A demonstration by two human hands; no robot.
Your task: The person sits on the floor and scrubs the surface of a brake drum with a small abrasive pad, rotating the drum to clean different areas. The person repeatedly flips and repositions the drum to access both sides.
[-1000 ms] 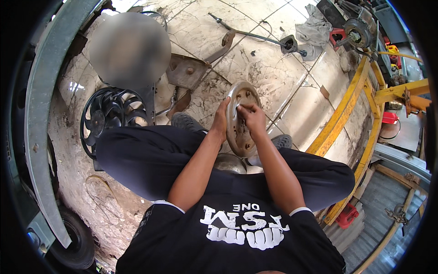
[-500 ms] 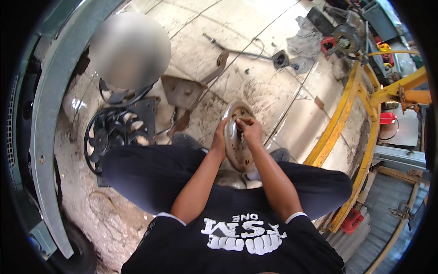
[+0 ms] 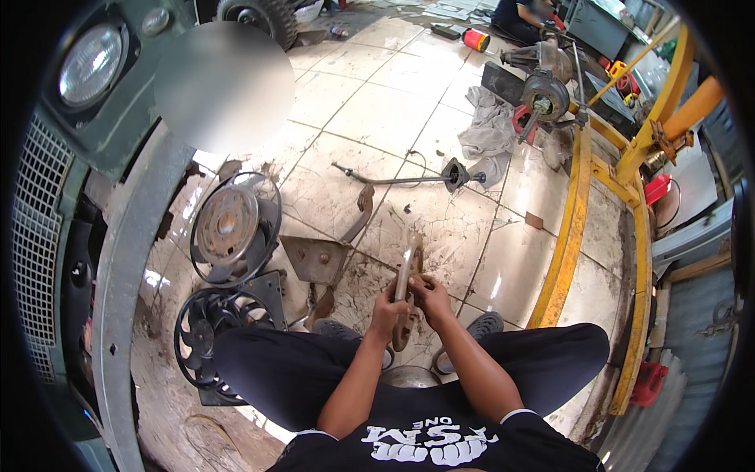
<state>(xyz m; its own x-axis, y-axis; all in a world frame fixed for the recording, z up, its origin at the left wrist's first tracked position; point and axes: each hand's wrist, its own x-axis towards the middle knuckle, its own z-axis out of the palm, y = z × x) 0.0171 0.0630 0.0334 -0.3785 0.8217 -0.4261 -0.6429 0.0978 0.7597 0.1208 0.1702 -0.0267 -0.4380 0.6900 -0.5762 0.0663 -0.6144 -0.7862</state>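
Note:
Between my knees I hold a round, rusty metal disc (image 3: 404,271) with a thick rim, upright and nearly edge-on to me. My left hand (image 3: 386,316) is wrapped round its left side, thumb on the rim. On the other side of the disc, my right hand (image 3: 430,299) has its fingers pinched together close against the face. Whatever those fingertips grip, if anything, is too small to make out. A rounded metal piece (image 3: 410,377) sits on the floor between my feet, partly hidden by my legs.
Left of me are a black fan (image 3: 208,338), a ringed fan with a rusty centre (image 3: 228,224) and a rusty bracket (image 3: 314,258). Ahead lies a long rod (image 3: 401,181). A yellow frame (image 3: 568,228) stands right, a green vehicle (image 3: 118,149) left. Another person (image 3: 515,20) sits far off.
My view has tipped up, showing more floor ahead. The disc has turned from showing its holed face to nearly edge-on. My right hand stays pinched beside it, and my left keeps its hold.

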